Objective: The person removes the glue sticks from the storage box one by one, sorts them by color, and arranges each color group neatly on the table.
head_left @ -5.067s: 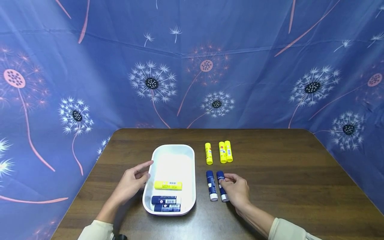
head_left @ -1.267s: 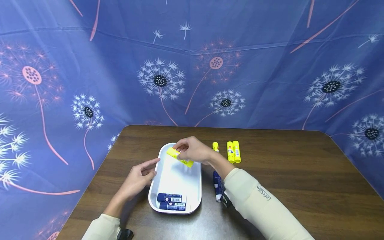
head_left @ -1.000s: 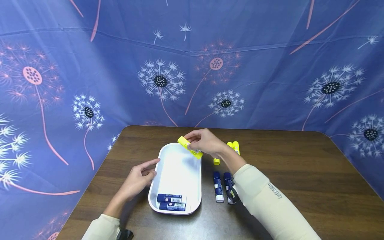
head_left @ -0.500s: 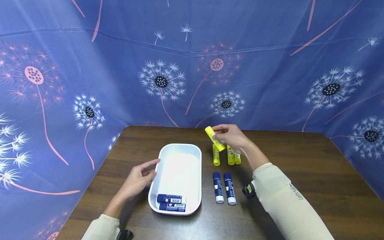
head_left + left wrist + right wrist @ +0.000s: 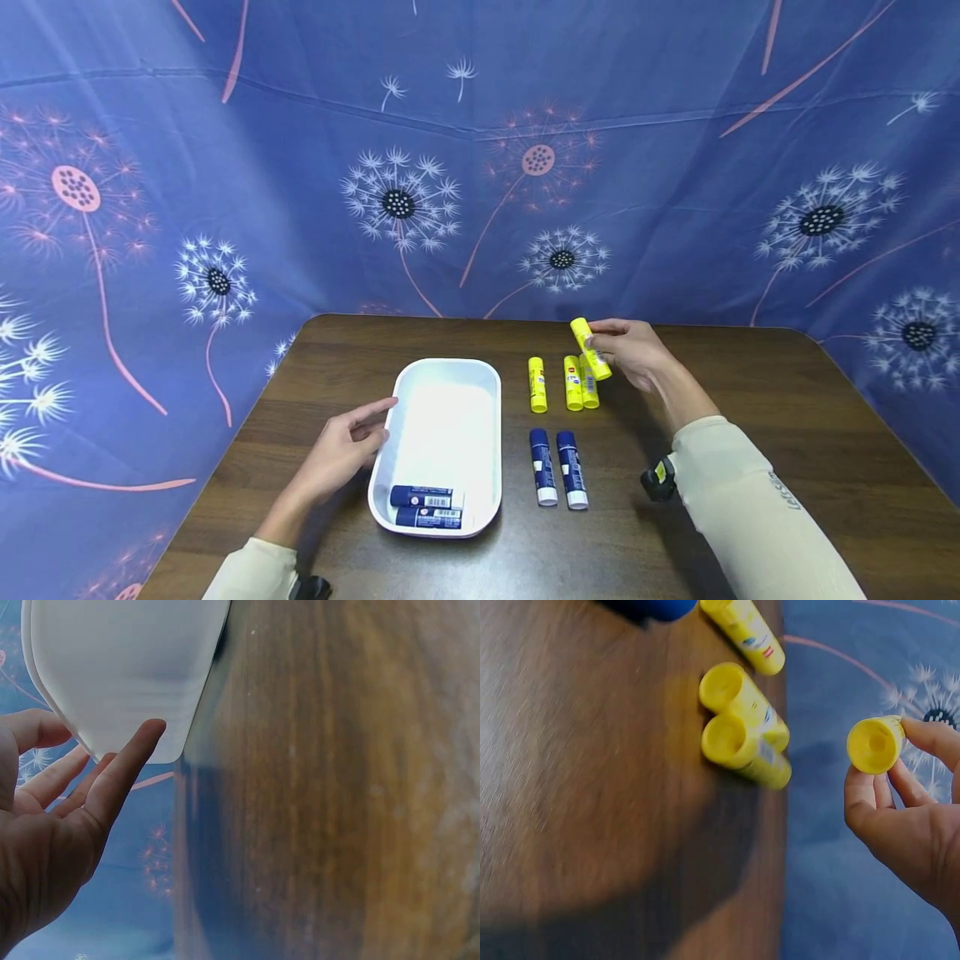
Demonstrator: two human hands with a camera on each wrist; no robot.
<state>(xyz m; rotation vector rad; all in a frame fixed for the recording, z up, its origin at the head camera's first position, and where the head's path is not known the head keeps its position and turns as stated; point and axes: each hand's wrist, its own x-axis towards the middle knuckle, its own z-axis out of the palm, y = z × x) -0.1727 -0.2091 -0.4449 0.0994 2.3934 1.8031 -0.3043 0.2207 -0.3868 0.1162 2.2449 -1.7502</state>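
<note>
My right hand pinches a yellow glue stick between thumb and fingers. In the head view it overlaps a standing pair of yellow glue sticks; in the right wrist view its round end faces the camera, apart from the table. My left hand touches the left side of a white tray, its fingers extended against the outer wall in the left wrist view. Two blue glue sticks lie side by side at the tray's near end.
On the brown table, right of the tray, is a yellow glue stick with two more yellow ones touching each other beside it. Nearer are two blue glue sticks with white ends. A blue dandelion-print cloth hangs behind.
My right hand let go of a blue glue stick, took the yellow one out of the tray and carried it right, over the yellow pair. My left hand stays at the tray.
</note>
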